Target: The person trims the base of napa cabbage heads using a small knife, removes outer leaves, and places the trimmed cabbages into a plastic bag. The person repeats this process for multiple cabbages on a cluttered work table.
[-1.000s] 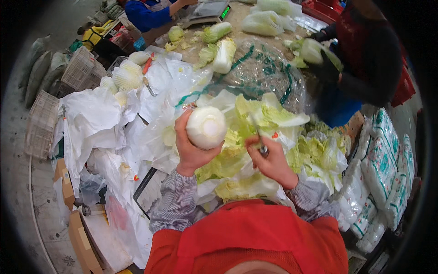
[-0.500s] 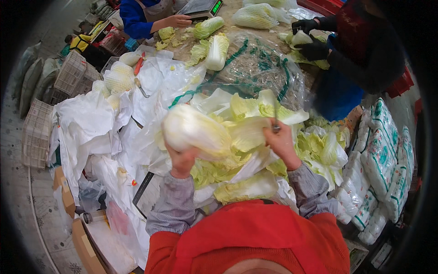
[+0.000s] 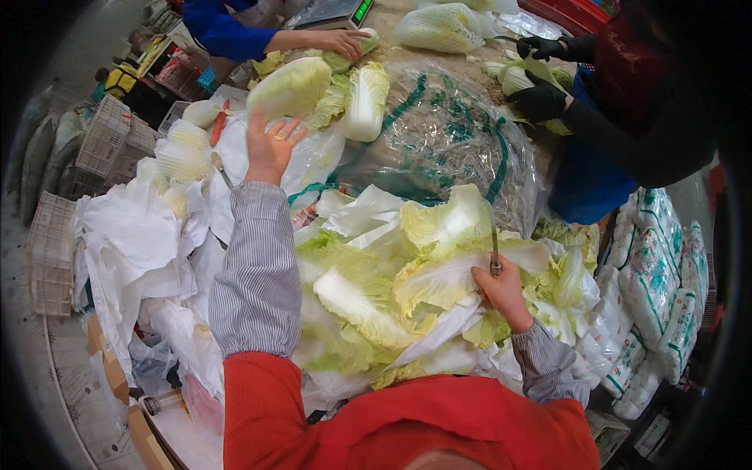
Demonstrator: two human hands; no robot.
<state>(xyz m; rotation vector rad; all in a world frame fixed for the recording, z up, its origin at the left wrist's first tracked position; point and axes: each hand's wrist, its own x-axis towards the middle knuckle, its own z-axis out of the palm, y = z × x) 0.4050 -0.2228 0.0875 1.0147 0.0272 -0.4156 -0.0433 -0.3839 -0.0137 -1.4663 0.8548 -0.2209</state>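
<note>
My left hand (image 3: 269, 150) is stretched out to the far left, palm up with fingers spread. Just beyond its fingertips is a slightly blurred, trimmed napa cabbage (image 3: 290, 88); I cannot tell whether they still touch. In my right hand (image 3: 504, 291) is a knife (image 3: 495, 249), its thin blade pointing up and away from me. Beside that hand, loose pale cabbage leaves (image 3: 440, 286) lie heaped over white paper in front of me. Another whole napa cabbage (image 3: 366, 102) rests on the table beyond the heap.
At the far left, a blue-sleeved person's hand (image 3: 337, 41) touches a cabbage near a scale (image 3: 333, 14). Far right, a person in black gloves (image 3: 540, 98) holds a cabbage and a knife. Clear plastic sheeting (image 3: 446, 129) covers the middle. Wrapped packs (image 3: 654, 258) are stacked at right.
My left hand has carried the cabbage from in front of me to the far left, and its fingers have opened. My right hand, still holding the knife, has moved slightly right and nearer.
</note>
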